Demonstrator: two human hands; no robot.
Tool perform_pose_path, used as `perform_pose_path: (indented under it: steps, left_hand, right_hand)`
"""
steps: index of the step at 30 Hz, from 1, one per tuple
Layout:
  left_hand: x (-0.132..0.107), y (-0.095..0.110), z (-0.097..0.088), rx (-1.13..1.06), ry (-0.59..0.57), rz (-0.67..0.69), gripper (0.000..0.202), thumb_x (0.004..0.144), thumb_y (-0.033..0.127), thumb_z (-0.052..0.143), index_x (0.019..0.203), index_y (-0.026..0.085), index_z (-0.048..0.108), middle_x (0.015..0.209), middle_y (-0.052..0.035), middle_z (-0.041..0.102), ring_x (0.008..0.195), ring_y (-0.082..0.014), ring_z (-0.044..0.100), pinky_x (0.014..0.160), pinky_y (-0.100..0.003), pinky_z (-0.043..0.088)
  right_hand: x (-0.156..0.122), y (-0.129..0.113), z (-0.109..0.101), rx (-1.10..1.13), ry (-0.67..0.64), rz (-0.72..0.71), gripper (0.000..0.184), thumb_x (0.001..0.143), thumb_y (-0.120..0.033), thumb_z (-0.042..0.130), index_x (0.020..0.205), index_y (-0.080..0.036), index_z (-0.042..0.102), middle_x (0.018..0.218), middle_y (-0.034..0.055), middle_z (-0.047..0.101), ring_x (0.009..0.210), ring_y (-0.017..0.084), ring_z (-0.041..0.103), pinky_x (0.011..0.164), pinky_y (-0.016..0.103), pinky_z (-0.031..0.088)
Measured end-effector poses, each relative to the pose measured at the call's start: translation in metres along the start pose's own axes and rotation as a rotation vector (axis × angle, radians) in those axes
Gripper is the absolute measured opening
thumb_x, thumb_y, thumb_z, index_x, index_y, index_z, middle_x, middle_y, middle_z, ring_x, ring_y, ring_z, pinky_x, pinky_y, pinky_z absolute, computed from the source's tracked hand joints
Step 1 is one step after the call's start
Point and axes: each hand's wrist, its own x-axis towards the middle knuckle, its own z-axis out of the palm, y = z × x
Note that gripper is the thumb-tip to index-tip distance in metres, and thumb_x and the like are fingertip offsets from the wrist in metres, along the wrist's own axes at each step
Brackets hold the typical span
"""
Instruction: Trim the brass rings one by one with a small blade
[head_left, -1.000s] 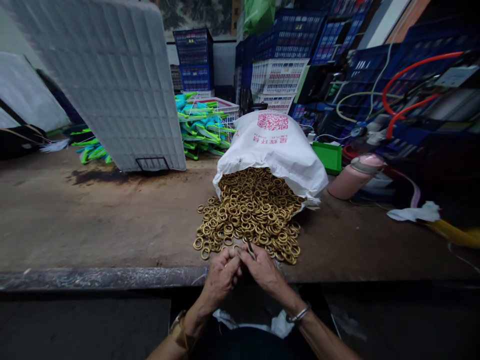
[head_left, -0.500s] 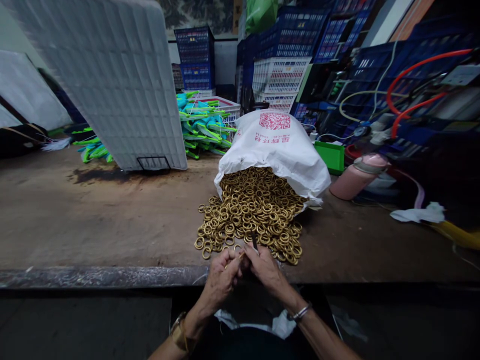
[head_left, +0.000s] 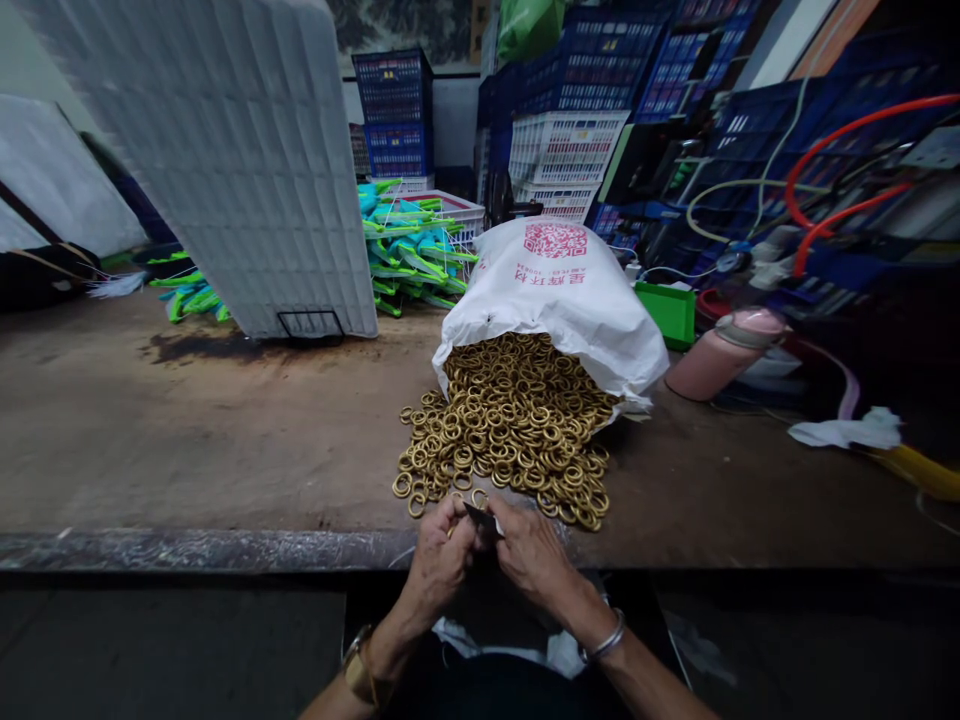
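Observation:
My left hand (head_left: pixel 439 556) is closed at the table's front edge, pinching what looks like a gold ring, mostly hidden by the fingers. Held in my right hand (head_left: pixel 535 552) is a small dark blade (head_left: pixel 480 518), its tip pointing left and meeting the left fingertips. Both hands are close together, just in front of a heap of gold rings (head_left: pixel 499 440). These rings spill from the open mouth of a white woven sack (head_left: pixel 555 290) lying on its side, with red print on it.
The wooden table (head_left: pixel 225 430) has a worn front edge. A ridged pale panel (head_left: pixel 247 180) stands on the left, beside green and blue plastic parts (head_left: pixel 416 250). To the right are a pink bottle (head_left: pixel 720 355) and a green tray (head_left: pixel 667 312). Stacked crates (head_left: pixel 566 150) rise behind.
The dark blade has swung from pointing up and away to lying leftward against the left fingertips. My right hand has turned with it; the left hand stays nearly in place.

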Motion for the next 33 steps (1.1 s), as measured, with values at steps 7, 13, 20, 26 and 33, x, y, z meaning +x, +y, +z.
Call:
perform_pose_path:
  steps: [7, 13, 20, 26, 33]
  left_hand:
    - [0.001, -0.006, -0.001, 0.005, 0.009, 0.035, 0.017, 0.074, 0.031, 0.05, 0.065, 0.017, 0.046, 0.051, 0.0064, 0.043, 0.04, -0.0051, 0.033, 0.04, -0.017, 0.025]
    - [0.0, -0.002, -0.004, 0.025, 0.022, 0.004, 0.018, 0.071, 0.033, 0.053, 0.064, 0.018, 0.047, 0.049, 0.0059, 0.045, 0.039, -0.0053, 0.033, 0.039, -0.018, 0.025]
    - [-0.008, 0.009, -0.011, 0.007, 0.026, -0.058, 0.029, 0.07, 0.044, 0.057, 0.064, 0.018, 0.045, 0.048, 0.0065, 0.045, 0.037, -0.0044, 0.033, 0.037, -0.016, 0.024]
    - [-0.022, 0.01, -0.02, -0.192, -0.03, -0.15, 0.029, 0.072, 0.045, 0.059, 0.075, 0.018, 0.049, 0.049, 0.0072, 0.046, 0.036, -0.0029, 0.032, 0.036, -0.014, 0.022]
    - [-0.014, 0.004, -0.032, -0.531, 0.012, -0.191, 0.026, 0.075, 0.039, 0.058, 0.075, 0.017, 0.044, 0.066, 0.0028, 0.052, 0.046, -0.0044, 0.043, 0.036, -0.013, 0.026]
  right_hand:
    - [-0.001, -0.002, -0.001, -0.083, -0.021, 0.039, 0.046, 0.068, -0.004, 0.038, 0.11, -0.018, 0.051, 0.074, 0.004, 0.066, 0.067, 0.018, 0.059, 0.055, 0.025, 0.031]
    - [0.004, -0.005, -0.004, -0.2, -0.036, 0.076, 0.049, 0.07, -0.005, 0.04, 0.116, -0.018, 0.048, 0.078, 0.0061, 0.067, 0.07, 0.02, 0.061, 0.058, 0.026, 0.032]
    - [0.013, -0.009, -0.009, -0.214, -0.035, 0.137, 0.039, 0.074, -0.006, 0.04, 0.11, -0.017, 0.051, 0.078, 0.0074, 0.067, 0.07, 0.019, 0.061, 0.057, 0.025, 0.03]
    - [0.019, 0.014, -0.01, -0.223, 0.016, 0.279, 0.025, 0.072, -0.006, 0.042, 0.091, -0.016, 0.054, 0.072, 0.0069, 0.064, 0.066, 0.017, 0.059, 0.055, 0.024, 0.026]
    - [0.014, 0.001, 0.002, -0.039, 0.079, 0.188, 0.017, 0.083, -0.027, 0.044, 0.096, -0.019, 0.052, 0.077, 0.0045, 0.065, 0.07, 0.017, 0.06, 0.058, 0.023, 0.031]
